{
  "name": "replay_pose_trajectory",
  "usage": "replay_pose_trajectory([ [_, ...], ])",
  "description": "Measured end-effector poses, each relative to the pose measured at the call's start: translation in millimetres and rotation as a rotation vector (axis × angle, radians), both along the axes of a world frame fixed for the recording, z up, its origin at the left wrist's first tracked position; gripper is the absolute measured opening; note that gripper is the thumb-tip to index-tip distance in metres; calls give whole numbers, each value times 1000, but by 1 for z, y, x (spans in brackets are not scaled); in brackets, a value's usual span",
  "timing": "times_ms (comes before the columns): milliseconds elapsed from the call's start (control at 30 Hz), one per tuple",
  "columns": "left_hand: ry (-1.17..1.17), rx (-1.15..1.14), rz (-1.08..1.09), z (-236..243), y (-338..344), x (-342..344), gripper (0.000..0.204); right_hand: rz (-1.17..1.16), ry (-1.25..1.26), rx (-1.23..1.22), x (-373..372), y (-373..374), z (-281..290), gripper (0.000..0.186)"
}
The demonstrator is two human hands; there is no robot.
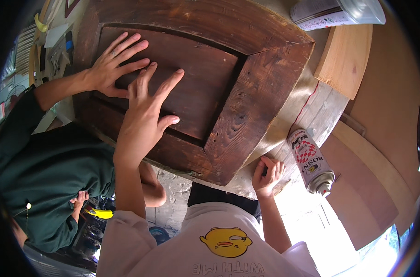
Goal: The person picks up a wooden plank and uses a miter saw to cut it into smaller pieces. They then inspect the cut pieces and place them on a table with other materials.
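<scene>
A dark brown framed wooden panel (191, 69), its centre set lower than its border, lies over the worktable. My left hand (147, 104) rests on the recessed centre with fingers spread, holding nothing. Beside it, a co-worker's hand (115, 67) is also spread on the panel. My right hand (269, 175) is at the table's near edge, just off the panel's right near corner. Its fingers are curled in, and I see nothing in them. A spray can (310, 159) with a checkered red and white label is to the right of that hand.
At the far right are a can with a clear cap (339, 14) and a pale wood block (346, 60). A red cord (306, 104) crosses the table (323, 108). Curved boards (366, 171) are on the right. The co-worker in dark green (53, 161) is close on the left.
</scene>
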State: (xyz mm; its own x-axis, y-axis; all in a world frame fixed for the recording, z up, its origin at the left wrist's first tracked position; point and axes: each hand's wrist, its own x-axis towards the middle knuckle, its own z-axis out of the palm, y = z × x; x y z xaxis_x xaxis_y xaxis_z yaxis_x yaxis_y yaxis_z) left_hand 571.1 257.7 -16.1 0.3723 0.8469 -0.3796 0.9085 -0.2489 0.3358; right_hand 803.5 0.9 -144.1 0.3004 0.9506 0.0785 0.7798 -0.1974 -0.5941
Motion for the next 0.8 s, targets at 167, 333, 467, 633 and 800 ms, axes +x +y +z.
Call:
replay_pose_trajectory([
  [167, -14, -25, 7, 1, 0, 2, 94, -44, 167, 8, 0, 8, 19, 23],
  [333, -6, -20, -3, 2, 1, 3, 93, -27, 649, -28, -18, 32, 67, 30],
  [467, 4, 0, -27, 2, 2, 2, 92, 205, 1198, -172, -26, 80, 99, 14],
  [633, 0, 0, -6, 2, 0, 1, 94, -111, 2075, 140, -48, 147, 100, 49],
  [800, -30, 6, 5, 1, 0, 0, 93, -214, 1957, 180, -40, 172, 92, 59],
])
